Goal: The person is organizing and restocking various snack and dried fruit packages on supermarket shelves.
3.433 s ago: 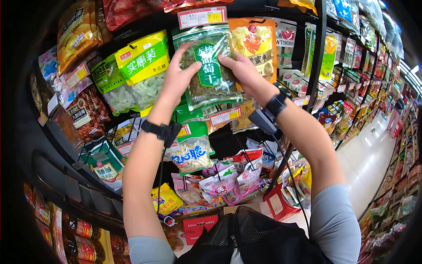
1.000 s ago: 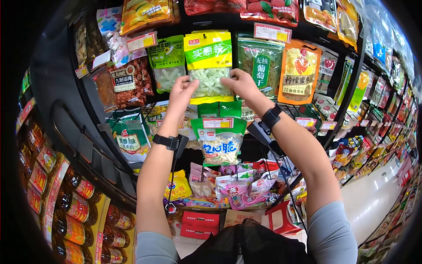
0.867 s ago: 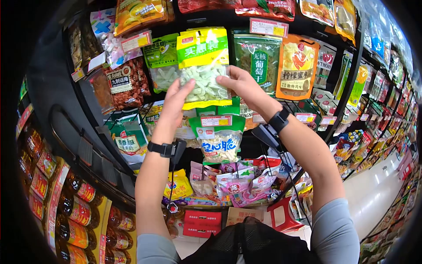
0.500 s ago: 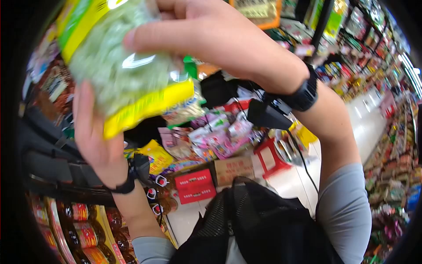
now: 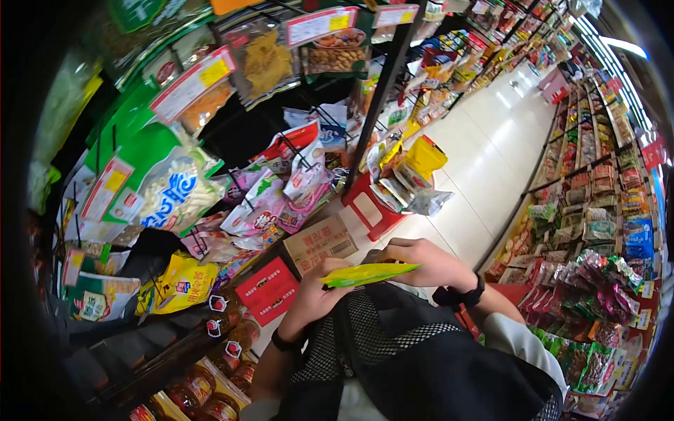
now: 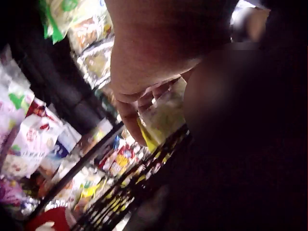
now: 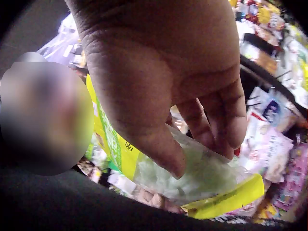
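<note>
A bag of winter melon candy is close to the chest in the head view, seen edge-on as a thin yellow strip. My left hand grips one side of it and my right hand the other. In the right wrist view the candy bag shows pale green pieces through clear film, between yellow bands. The thumb of the right hand lies on the film, its fingers behind. Dim in the left wrist view, the left hand has its fingers around the bag's edge.
Snack racks stand at the left, with a green bag of white snacks and a yellow bag. On the floor are a red box, a cardboard box and a red stool. An aisle runs off toward the upper right.
Both hands took the winter melon candy bag from the rack and drew it down toward the chest, tilting it edge-on. Earlier they held a raisin bag. The head view has swung right and down.
</note>
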`<state>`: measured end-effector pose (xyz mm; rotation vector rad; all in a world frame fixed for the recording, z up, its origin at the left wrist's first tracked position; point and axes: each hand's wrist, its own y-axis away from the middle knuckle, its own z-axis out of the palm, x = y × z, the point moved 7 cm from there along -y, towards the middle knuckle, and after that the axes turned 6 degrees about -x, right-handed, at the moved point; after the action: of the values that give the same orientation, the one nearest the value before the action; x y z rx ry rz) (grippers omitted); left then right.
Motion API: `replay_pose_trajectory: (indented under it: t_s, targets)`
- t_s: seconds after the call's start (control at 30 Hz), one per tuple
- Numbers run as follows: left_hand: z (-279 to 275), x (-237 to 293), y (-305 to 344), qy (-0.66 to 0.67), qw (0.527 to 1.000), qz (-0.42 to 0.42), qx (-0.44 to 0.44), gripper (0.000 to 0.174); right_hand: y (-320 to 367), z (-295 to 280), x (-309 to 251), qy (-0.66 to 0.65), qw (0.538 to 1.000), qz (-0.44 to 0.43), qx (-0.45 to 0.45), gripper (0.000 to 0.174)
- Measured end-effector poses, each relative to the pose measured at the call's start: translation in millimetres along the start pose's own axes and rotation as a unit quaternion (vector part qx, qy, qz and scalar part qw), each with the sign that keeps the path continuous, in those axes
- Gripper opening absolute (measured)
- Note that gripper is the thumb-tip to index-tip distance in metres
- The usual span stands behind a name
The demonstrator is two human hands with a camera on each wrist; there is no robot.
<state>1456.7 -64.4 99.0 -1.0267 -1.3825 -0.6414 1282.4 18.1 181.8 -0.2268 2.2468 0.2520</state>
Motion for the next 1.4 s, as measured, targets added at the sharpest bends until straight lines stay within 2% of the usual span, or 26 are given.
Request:
replay_pose_trajectory:
  t_s: [0.1,0.13,0.17,0.27,0.3,0.43,0.53,0.7,0.73,0.8,0.87,0.9,1.0,1.1,1.13,1.17,1.23,1.27,1.33,1.37,1.4]
  targets:
    - [35.2,-90.7,-10.4,-0.005,0.989,-0.114,-0.100,0.044,24.2,25.7,66.6,-0.046,0.997,0.043,0.036,0.031]
    - [44.9,-103.6,-14.9,-0.017,0.978,-0.158,-0.135,0.046,31.5,32.6,85.0,-0.054,0.996,0.064,0.029,0.030]
    - [51.7,-111.9,-22.0,-0.068,0.972,-0.160,-0.156,0.048,38.8,38.6,102.4,-0.063,0.994,0.085,0.022,0.030]
    - [81.2,-154.0,-34.9,-0.044,0.953,-0.222,-0.203,0.047,63.8,46.5,140.7,-0.069,0.989,0.131,0.015,0.031]
    - [89.0,-153.0,-46.4,-0.074,0.936,-0.270,-0.213,0.034,72.1,45.6,149.6,-0.068,0.987,0.147,0.016,0.031]
    - [135.4,-188.8,-90.6,-0.046,0.953,-0.217,-0.207,0.027,100.7,37.5,199.8,-0.047,0.981,0.186,-0.003,0.032]
    - [167.7,-191.2,-146.5,-0.047,0.967,-0.166,-0.188,0.033,125.9,7.7,238.8,-0.017,0.973,0.226,0.047,0.034]
    - [215.8,-177.6,-268.4,-0.023,0.975,-0.098,-0.196,0.042,156.2,-69.9,299.1,-0.007,0.967,0.189,0.168,0.052]
    - [223.3,-180.1,-291.0,-0.048,0.977,-0.107,-0.180,0.042,159.6,-88.2,311.8,0.002,0.965,0.182,0.187,0.055]
    - [232.3,-184.6,-336.6,-0.084,0.988,-0.035,-0.124,0.040,162.9,-125.2,342.5,0.003,0.959,0.186,0.214,0.055]
    - [230.3,-219.5,-356.5,-0.060,0.985,-0.162,0.023,0.037,163.7,-154.8,376.8,0.002,0.950,0.199,0.242,0.053]
    - [228.5,-229.0,-362.8,-0.028,0.978,-0.194,0.071,0.043,161.4,-162.1,400.2,0.015,0.944,0.200,0.261,0.054]
    - [209.5,-273.0,-341.6,0.041,0.908,-0.340,0.242,0.038,142.9,-181.5,454.4,0.009,0.942,0.217,0.255,0.043]
    - [174.2,-367.6,-270.4,0.019,0.853,-0.384,0.354,0.036,117.3,-175.3,510.0,0.009,0.937,0.269,0.223,0.040]
    - [167.0,-385.8,-251.1,0.045,0.822,-0.414,0.388,0.035,108.3,-168.7,529.7,0.010,0.935,0.284,0.212,0.040]
    - [161.6,-400.8,-232.5,0.070,0.789,-0.442,0.421,0.034,100.1,-157.4,550.9,0.015,0.934,0.260,0.246,0.038]
    - [164.3,-436.4,-197.9,0.157,0.715,-0.473,0.489,0.029,82.8,-138.9,579.6,-0.018,0.926,0.321,0.199,0.037]
    - [169.4,-457.2,-188.1,0.179,0.710,-0.501,0.461,0.028,74.9,-129.5,592.3,-0.033,0.920,0.350,0.174,0.037]
    - [179.6,-476.0,-178.6,0.224,0.695,-0.553,0.401,0.025,61.0,-99.1,622.2,-0.066,0.916,0.344,0.193,0.039]
    - [189.5,-481.6,-187.1,0.261,0.707,-0.532,0.387,0.020,56.4,-84.5,637.4,-0.083,0.914,0.342,0.201,0.040]
    - [196.4,-505.7,-180.2,0.343,0.692,-0.518,0.369,0.021,53.8,-74.7,644.9,-0.100,0.910,0.364,0.172,0.042]
